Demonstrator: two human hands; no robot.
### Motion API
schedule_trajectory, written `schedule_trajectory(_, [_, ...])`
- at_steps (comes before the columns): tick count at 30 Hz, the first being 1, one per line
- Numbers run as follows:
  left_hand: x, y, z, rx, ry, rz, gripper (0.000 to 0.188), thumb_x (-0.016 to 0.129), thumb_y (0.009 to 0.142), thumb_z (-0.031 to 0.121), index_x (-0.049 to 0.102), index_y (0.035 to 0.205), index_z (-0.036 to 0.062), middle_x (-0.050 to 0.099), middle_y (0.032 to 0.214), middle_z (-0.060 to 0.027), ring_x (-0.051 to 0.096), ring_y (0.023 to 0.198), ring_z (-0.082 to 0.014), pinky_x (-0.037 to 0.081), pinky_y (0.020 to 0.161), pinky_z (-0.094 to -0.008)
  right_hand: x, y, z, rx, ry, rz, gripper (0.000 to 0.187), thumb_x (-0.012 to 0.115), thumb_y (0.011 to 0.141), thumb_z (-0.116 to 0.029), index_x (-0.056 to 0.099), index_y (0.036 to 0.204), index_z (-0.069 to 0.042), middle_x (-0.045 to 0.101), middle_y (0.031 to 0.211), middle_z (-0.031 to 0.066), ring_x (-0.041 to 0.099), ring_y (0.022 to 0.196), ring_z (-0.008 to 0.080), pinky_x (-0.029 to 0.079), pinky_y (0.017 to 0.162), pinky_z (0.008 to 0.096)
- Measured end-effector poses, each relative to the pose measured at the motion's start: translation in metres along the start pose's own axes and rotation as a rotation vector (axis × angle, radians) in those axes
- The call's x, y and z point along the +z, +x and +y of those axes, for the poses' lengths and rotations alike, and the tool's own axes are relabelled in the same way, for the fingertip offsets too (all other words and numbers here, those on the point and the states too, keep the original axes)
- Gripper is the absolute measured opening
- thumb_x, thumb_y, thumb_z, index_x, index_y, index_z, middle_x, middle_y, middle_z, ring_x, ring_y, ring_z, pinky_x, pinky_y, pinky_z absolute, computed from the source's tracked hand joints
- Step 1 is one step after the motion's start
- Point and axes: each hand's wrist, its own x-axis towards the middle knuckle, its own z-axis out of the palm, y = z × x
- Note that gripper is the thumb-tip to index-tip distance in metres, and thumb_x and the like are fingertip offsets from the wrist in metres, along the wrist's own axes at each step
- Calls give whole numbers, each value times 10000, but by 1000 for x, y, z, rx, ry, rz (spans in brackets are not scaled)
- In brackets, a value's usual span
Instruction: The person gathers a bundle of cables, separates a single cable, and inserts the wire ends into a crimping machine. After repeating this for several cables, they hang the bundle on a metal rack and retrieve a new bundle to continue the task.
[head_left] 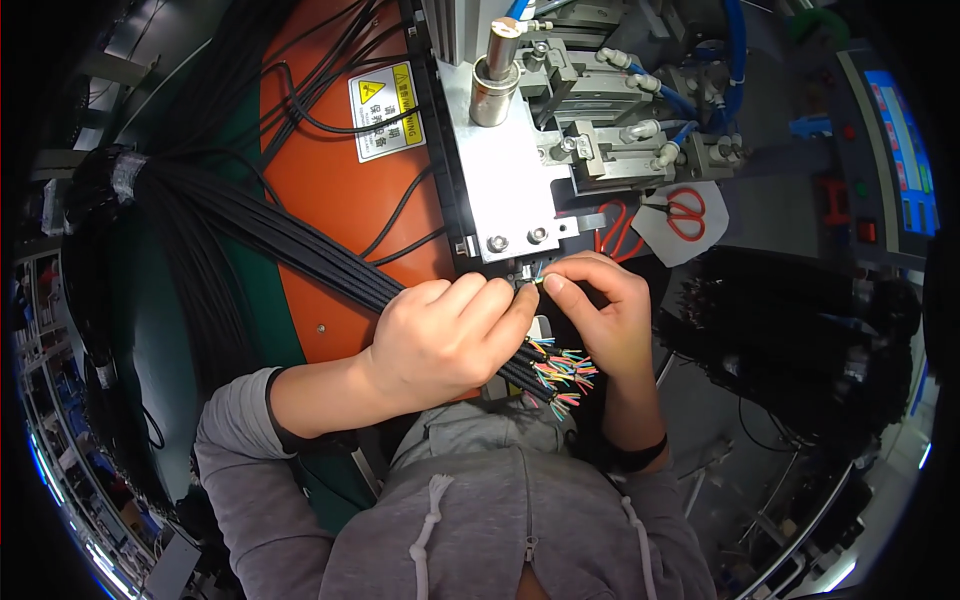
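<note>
Just below the front of a metal fixture block (508, 190), my two hands meet at the fingertips. My left hand (450, 330) is closed, its thumb and forefinger pinching what looks like the dark end of a black cable, mostly hidden by the fingers. Thin coloured wires (538, 279) show between the hands, and my right hand (605, 310) pinches them between thumb and forefinger. Under my left hand runs a bundle of black cables (290, 235). Their stripped ends, a spray of coloured wire tips (565, 374), come out below and between my hands.
Red-handled scissors (685, 214) lie on a pale pad right of the fixture. An orange machine plate (350, 220) bears a warning label (388, 113). Pneumatic cylinders (620, 100) with blue hoses stand behind. A control panel (898, 150) is far right, above more black cables (800, 340).
</note>
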Motion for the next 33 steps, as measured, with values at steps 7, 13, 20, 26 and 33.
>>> schedule_trajectory(7, [0, 1, 3, -58, 82, -93, 284, 607, 702, 143, 660, 952, 18, 475, 739, 2, 511, 648, -104, 403, 517, -211, 8, 4, 3, -197, -320, 54, 57, 665, 783, 11, 610, 777, 24, 586, 685, 85, 564, 633, 181, 441, 599, 277])
schedule_trajectory(13, [-2, 2, 5, -65, 81, -135, 297, 612, 701, 144, 658, 964, 13, 485, 757, -3, 524, 666, -113, 414, 528, -213, 12, 2, 9, -201, -307, 71, 88, 659, 769, 21, 579, 733, 18, 549, 659, 83, 533, 603, 192, 425, 571, 286])
schedule_trajectory(20, [1, 3, 3, -49, 67, -113, 296, 614, 701, 131, 659, 968, 11, 498, 760, -4, 535, 661, -113, 419, 527, -221, 21, 1, 26, -161, -114, 155, 62, 628, 777, 35, 570, 765, 15, 551, 697, 62, 517, 625, 148, 414, 599, 256])
schedule_trajectory(26, [5, 4, 0, -43, 56, -55, 242, 618, 698, 114, 656, 917, 17, 511, 749, -6, 537, 636, -107, 412, 524, -218, 23, -6, 37, 213, 327, 85, 24, 596, 816, 20, 573, 813, 13, 543, 731, 14, 489, 662, 81, 402, 630, 219])
schedule_trajectory(33, [-2, 1, 3, -88, 89, -36, 183, 621, 689, 94, 643, 859, 31, 504, 732, -12, 530, 608, -108, 405, 515, -230, 25, 0, 23, -4, 40, 164, 36, 611, 854, -3, 589, 825, -5, 552, 744, 2, 491, 715, 46, 402, 637, 212])
